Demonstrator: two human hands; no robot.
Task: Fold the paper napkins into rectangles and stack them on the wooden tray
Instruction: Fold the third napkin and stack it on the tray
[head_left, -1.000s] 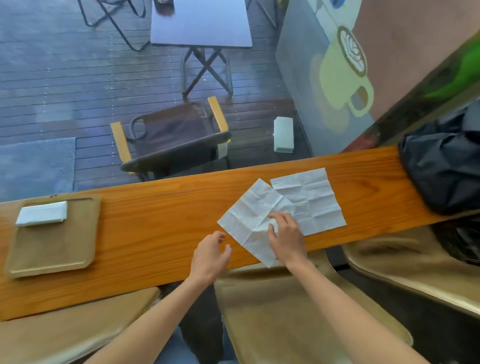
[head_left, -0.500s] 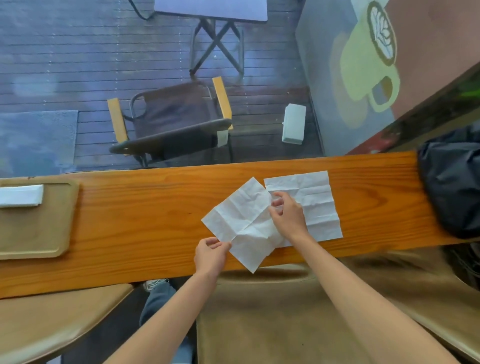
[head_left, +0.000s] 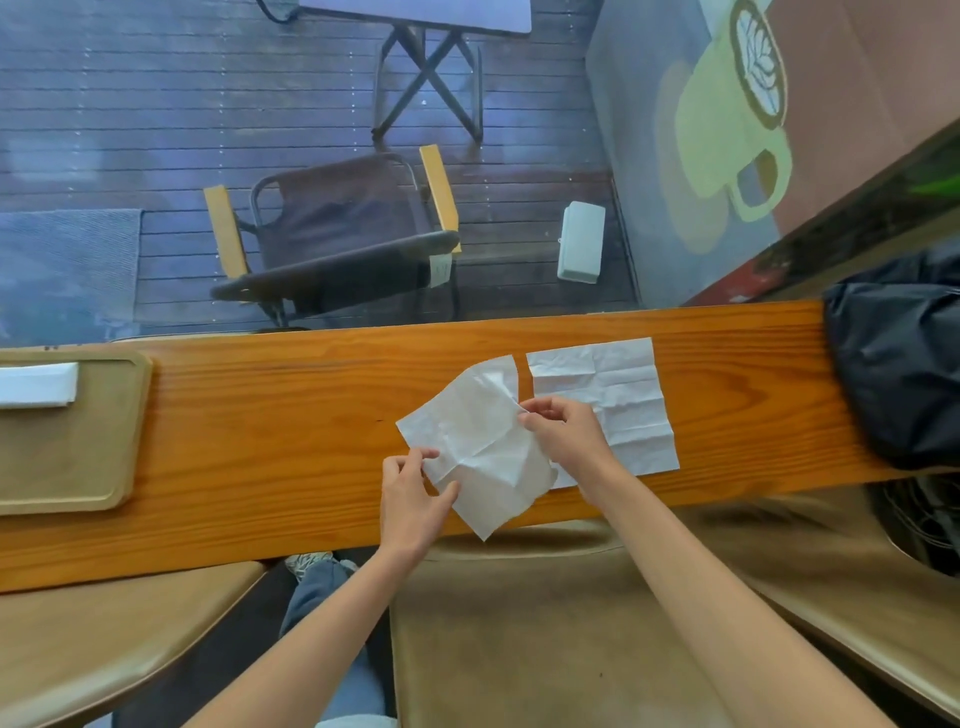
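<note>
An unfolded white napkin (head_left: 478, 441) lies skewed on the wooden counter (head_left: 291, 426), its near corner hanging over the front edge. My left hand (head_left: 413, 493) pinches its left edge. My right hand (head_left: 563, 436) pinches its right corner, lifting it a little. A second unfolded napkin (head_left: 613, 395) lies flat just to the right, partly under my right hand. At the far left sits the wooden tray (head_left: 78, 457) with one folded napkin (head_left: 36, 384) on its back part.
A black bag (head_left: 898, 353) rests on the counter's right end. Tan chair seats (head_left: 545, 634) stand below the counter's front edge. Beyond the glass are a folding chair (head_left: 332, 234) and a white box (head_left: 581, 249) on the deck.
My left hand has come up from the counter's edge and taken the napkin's left edge. My right hand went from pressing the napkin to pinching its right corner, and the napkin shifted left off the second one.
</note>
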